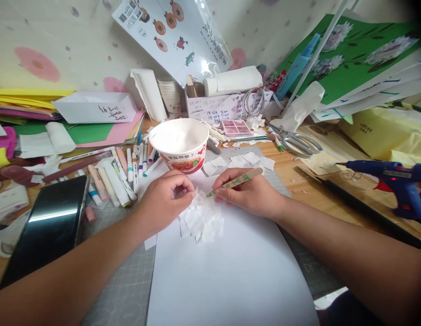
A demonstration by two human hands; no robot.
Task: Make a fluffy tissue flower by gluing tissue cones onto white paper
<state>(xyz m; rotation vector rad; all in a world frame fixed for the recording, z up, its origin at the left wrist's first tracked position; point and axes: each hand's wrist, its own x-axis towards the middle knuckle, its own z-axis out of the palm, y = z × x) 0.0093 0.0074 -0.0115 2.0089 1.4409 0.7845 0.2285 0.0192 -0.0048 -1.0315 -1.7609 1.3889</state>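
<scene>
A cluster of small torn white paper pieces (203, 222), overlapping like petals, lies on a large white sheet (231, 271). My left hand (168, 197) is closed in a pinch at the upper left of the cluster, its fingertips on the edge of a white paper piece (198, 198). Between the thumb and fingers of my right hand (247, 190) is a flat wooden craft stick (242, 178) with green markings. The stick's lower tip touches the top of the cluster. Just beyond my hands stands a white paper bowl (179, 142) with a red printed band.
Loose paper squares (237, 160) lie behind my right hand. Markers (129, 170) and a black phone (47, 226) are at left. Scissors (295, 138), a blue glue gun (397, 174) and a long black tool (360, 203) lie at right. A labelled box (215, 108) stands at the back.
</scene>
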